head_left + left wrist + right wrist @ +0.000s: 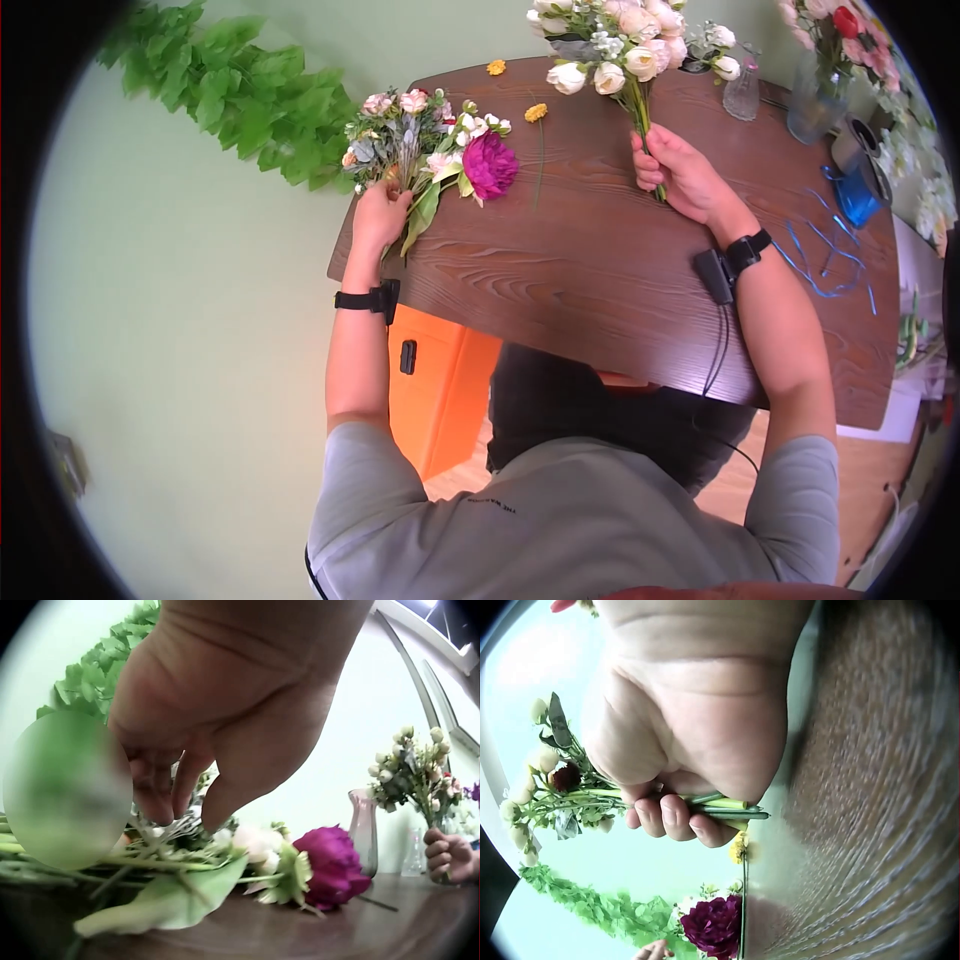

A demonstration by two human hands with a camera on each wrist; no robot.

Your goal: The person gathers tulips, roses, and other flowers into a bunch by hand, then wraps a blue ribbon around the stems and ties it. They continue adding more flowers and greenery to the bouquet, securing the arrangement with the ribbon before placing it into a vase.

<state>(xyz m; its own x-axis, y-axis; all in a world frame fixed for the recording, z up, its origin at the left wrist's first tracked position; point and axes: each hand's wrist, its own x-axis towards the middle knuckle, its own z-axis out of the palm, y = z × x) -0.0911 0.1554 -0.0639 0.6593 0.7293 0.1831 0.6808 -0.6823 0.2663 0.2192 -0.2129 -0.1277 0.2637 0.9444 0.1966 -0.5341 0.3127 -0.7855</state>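
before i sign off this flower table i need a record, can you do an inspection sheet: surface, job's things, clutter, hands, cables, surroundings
surface: dark wooden table, visible grain; no spill seen
job's things: pale flower bunch held up; mixed flowers lying at the left, with a big purple flower; two small yellow flowers apart from them
clutter: blue ribbon with loose strands at the right; glass vase towards the back
hands: right hand grips the bunch's stems; left hand is at the mixed flowers, grip unclear
cables: black cable runs from the right wrist camera past the table's near edge
surroundings: green leaves along the pale wall; orange box below the table's left side
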